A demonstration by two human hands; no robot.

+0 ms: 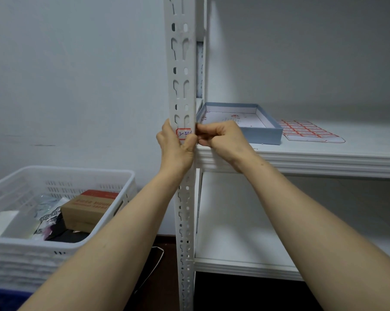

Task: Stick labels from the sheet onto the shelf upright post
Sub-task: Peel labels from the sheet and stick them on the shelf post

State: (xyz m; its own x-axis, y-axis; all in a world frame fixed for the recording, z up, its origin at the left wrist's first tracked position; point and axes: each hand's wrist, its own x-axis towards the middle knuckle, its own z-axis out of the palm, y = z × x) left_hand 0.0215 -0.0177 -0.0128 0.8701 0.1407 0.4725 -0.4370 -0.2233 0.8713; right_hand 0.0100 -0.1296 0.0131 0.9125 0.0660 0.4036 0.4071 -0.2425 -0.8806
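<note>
Both hands are up at the white slotted post (182, 70) of the shelf unit, right where the shelf (324, 153) meets it. The left hand (176, 147) wraps the post from the left side, its grip closed around the metal, thumb lying up against the lower edge of a red-bordered label (184, 133) with handwriting on it. That label sits flat on the front face of the post, just under a pair of slots. The right hand (221, 136) comes in from the right, fingers curled tight, fingertips pinched at the label's right edge. Over on the shelf, the label sheet (308, 130) lies flat beside a shallow blue box (266, 134), well apart from the hands. Down to the left, a white plastic crate (54, 248) holds a cardboard box (86, 209) and assorted packets.
</note>
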